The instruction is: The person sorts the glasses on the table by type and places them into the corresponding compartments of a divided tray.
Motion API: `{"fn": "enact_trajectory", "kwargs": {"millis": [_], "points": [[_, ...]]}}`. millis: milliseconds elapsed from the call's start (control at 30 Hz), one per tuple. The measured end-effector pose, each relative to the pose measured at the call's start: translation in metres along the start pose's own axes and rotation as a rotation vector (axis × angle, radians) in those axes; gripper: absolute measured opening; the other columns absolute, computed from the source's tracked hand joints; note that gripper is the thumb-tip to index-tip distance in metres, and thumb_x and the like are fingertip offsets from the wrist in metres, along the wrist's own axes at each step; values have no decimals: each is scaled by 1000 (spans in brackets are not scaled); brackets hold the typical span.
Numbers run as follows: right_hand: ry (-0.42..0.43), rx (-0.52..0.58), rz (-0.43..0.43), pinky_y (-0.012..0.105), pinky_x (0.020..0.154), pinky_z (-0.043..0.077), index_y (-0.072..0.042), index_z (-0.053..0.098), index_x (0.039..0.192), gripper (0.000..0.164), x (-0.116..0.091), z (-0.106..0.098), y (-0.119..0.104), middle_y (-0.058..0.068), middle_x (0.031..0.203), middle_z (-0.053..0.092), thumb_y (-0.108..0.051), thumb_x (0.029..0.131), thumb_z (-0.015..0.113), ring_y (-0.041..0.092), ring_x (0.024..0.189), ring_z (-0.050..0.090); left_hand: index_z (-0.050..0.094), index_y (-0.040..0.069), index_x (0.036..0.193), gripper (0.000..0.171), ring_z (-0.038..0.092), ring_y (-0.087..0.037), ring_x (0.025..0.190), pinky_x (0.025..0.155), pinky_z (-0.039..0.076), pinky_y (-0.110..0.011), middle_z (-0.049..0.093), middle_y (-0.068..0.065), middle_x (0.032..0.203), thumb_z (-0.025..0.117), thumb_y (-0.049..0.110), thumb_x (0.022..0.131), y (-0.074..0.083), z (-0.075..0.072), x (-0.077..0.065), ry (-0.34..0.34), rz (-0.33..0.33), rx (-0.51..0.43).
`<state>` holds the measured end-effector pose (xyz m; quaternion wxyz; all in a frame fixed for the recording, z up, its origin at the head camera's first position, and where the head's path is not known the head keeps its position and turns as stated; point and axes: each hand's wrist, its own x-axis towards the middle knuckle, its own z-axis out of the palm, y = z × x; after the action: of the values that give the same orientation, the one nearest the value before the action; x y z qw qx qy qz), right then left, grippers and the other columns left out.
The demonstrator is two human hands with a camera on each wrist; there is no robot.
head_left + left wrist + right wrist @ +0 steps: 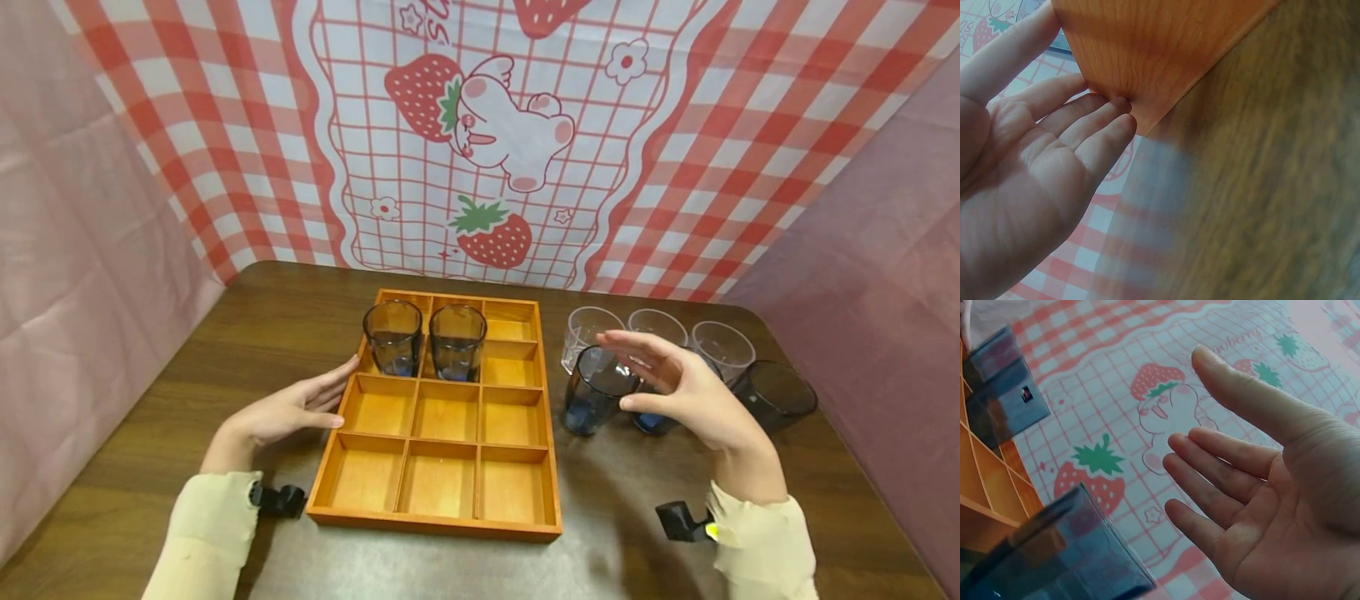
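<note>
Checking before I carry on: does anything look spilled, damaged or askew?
Nothing looks plainly spilled or damaged. The rightmost dark glass appears slanted in the head view, but that may be lens distortion toward the edge. The compartmented wooden tray looks intact, and the two dark glasses in it look upright.

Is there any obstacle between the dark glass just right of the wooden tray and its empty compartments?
Only the tray's right wall stands between the dark glass and the nearest compartments; no other object visible.
</note>
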<state>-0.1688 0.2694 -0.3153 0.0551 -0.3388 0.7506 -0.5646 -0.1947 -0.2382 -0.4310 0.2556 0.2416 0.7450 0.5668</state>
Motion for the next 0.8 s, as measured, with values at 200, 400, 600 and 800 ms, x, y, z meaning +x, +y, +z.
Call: {"fn": "enact_trajectory", "kwargs": {"millis": [200,400,600,800], "points": [[37,8,17,13,106,40,9,37,143,67,-4,-5,5,-7,143,53,19,82,62,0,134,46,-1,6,156,82,1,-49,145,113,30,-20,-9,-22,161,57,9,97,0,0,-1,5,-2,19],[79,-7,45,11,107,39,9,34,144,69,-7,-11,14,-8,143,52,17,83,62,-2,132,46,0,5,156,82,2,-48,146,116,24,-38,-9,-21,161,56,9,97,0,-1,0,6,0,37],[88,-26,63,10,107,37,10,32,145,70,-9,-14,23,-10,142,51,16,83,63,-4,133,44,1,6,156,82,2,-48,146,115,19,-45,-8,-21,162,57,10,96,0,-1,1,7,-2,35],[93,-59,102,7,105,37,7,33,146,70,-10,-14,28,-14,142,49,12,83,65,-8,131,44,1,7,156,82,2,-49,146,114,16,-48,-8,-21,162,57,10,96,0,0,0,13,-2,33]]}}
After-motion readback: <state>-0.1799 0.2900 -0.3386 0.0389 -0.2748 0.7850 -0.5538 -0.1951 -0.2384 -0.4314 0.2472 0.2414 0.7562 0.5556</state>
